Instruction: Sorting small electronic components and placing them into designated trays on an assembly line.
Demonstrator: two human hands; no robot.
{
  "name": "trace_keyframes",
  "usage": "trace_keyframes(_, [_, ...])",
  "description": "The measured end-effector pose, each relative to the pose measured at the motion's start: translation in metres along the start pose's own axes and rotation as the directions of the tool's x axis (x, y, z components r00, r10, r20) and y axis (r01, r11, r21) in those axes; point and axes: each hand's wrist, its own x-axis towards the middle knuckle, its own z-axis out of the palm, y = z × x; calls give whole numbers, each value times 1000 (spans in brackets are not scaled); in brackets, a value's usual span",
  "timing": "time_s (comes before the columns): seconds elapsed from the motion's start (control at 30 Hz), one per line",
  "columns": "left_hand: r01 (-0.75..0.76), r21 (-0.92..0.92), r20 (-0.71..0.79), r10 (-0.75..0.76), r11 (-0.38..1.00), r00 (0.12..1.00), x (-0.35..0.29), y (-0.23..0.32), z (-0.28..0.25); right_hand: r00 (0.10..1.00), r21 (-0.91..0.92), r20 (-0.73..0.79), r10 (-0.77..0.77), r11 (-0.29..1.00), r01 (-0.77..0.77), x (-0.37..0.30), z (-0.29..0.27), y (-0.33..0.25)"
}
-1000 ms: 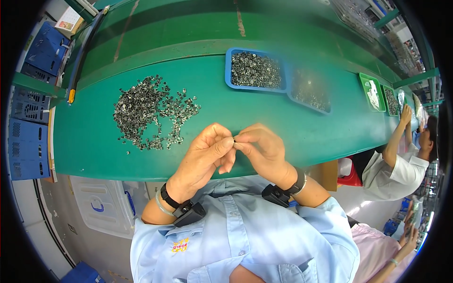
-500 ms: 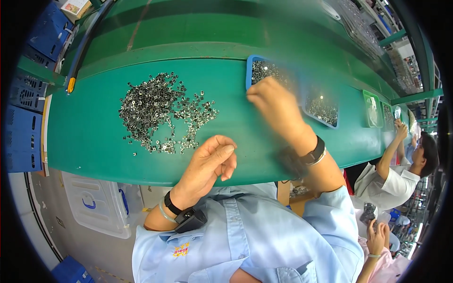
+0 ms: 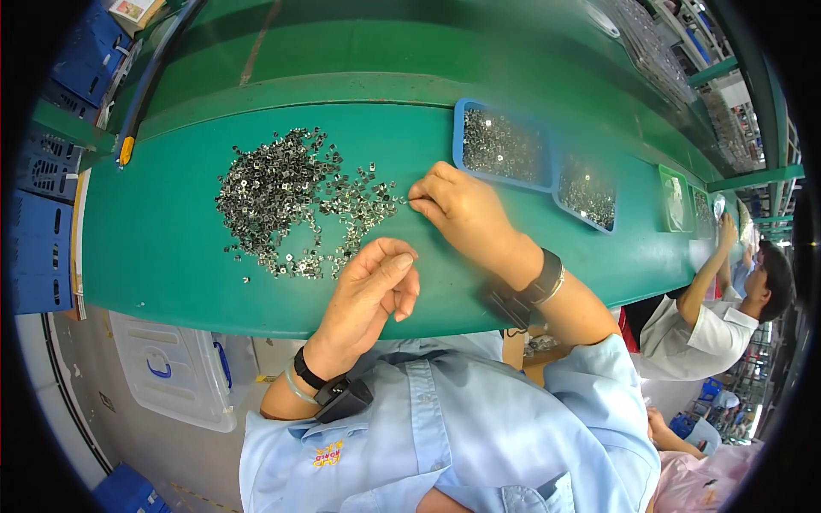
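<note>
A heap of small black-and-silver metal pieces [image 3: 274, 192] lies on the green work surface, thinning out toward its right side. My right hand [image 3: 462, 209] is at that right edge, thumb and index finger pinched together beside the outermost pieces. Whatever is between those fingertips is too small to make out. Just below the heap, my left hand [image 3: 372, 286] hovers with its fingers curled in and the thumb against them; their inside is hidden. A blue tray [image 3: 459, 141] of similar pieces stands beyond my right hand, and a second blue tray [image 3: 586, 221] sits to its right.
Farther right is a green tray [image 3: 676, 201] with pale contents. A co-worker in a light shirt [image 3: 697, 338] reaches over the same bench, and another person in pink [image 3: 701, 479] is nearer. A lidded clear plastic box [image 3: 171, 368] is below the bench; blue crates [image 3: 38, 248] stand left.
My right hand has moved from the first blue tray leftward and nearer, to the heap's right edge. My left hand has shifted slightly left, still curled.
</note>
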Motion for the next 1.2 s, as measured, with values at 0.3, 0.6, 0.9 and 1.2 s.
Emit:
trace_keyframes(0.3, [-25,-24,-40,24,999,999,1,-2,6,998,-46,42,-44,998,46,3,-2,-7])
trace_keyframes(0.6, [-18,-13,40,19,1000,999,9,-2,21,996,423,-66,-55,903,77,-33,-37,-21])
trace_keyframes(0.9, [-54,47,16,54,997,998,15,-16,32,975,251,-222,-21,965,78,-62,-38,-26])
trace_keyframes(1.2, [-118,280,-30,131,953,991,15,-21,41,959,213,-283,7,976,56,-75,-38,-25])
